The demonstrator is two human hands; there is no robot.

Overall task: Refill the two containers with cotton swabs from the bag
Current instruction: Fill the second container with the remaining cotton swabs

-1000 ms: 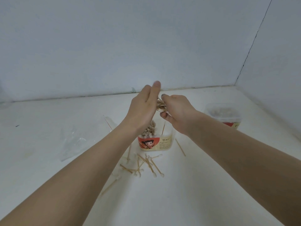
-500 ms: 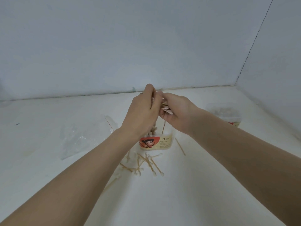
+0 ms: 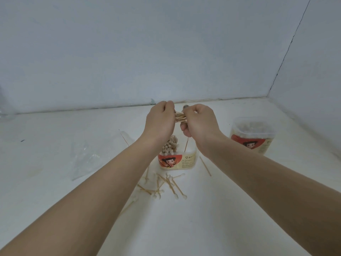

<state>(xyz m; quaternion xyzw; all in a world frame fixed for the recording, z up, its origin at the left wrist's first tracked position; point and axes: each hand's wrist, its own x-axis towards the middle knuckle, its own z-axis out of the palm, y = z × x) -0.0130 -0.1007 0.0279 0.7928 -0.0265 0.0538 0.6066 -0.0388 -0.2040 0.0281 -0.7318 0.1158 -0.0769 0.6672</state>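
Cotton swabs (image 3: 180, 116) sit bunched at frame centre; we pinch them between our left hand (image 3: 160, 122) and right hand (image 3: 199, 121), seemingly aligning them above the open container (image 3: 177, 158).

print on near container (image 3: 177, 161) label too small, unreadable

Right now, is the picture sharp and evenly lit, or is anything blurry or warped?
Head view: soft, even light, faint shadows; the wide angle stretches the forearms; far container looks hazy; bundle of swabs between both hands is slightly soft.
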